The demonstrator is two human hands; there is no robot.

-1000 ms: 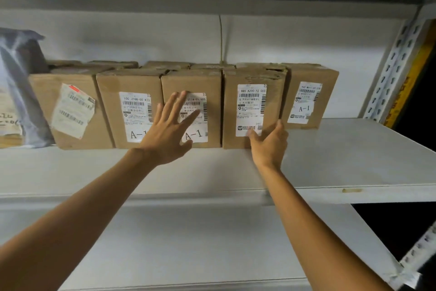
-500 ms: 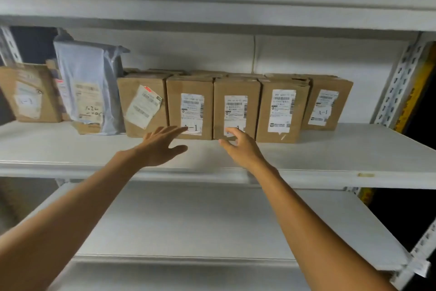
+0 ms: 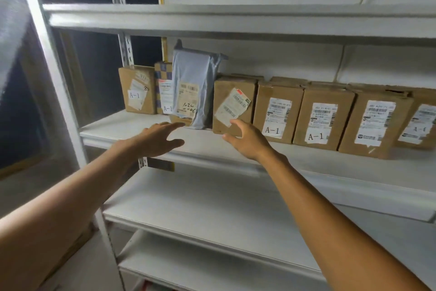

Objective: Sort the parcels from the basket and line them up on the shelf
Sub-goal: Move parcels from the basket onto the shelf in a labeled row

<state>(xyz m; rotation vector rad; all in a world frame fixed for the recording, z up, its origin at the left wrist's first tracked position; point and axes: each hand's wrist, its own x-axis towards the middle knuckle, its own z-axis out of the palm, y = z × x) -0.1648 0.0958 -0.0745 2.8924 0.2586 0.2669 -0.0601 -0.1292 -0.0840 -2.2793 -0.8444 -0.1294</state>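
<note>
Cardboard parcel (image 3: pixel 421 111) cut off at right.

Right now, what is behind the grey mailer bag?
A checkered box shows partly behind the grey mailer bag; a cardboard corner peeks out below. The rest is covered.

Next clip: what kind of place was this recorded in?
Probably a parcel storeroom or pickup depot. White metal shelving on slotted uprights holds a row of cardboard parcels with barcode shipping labels hand-marked A-1. A grey mailer bag stands among them.
</note>
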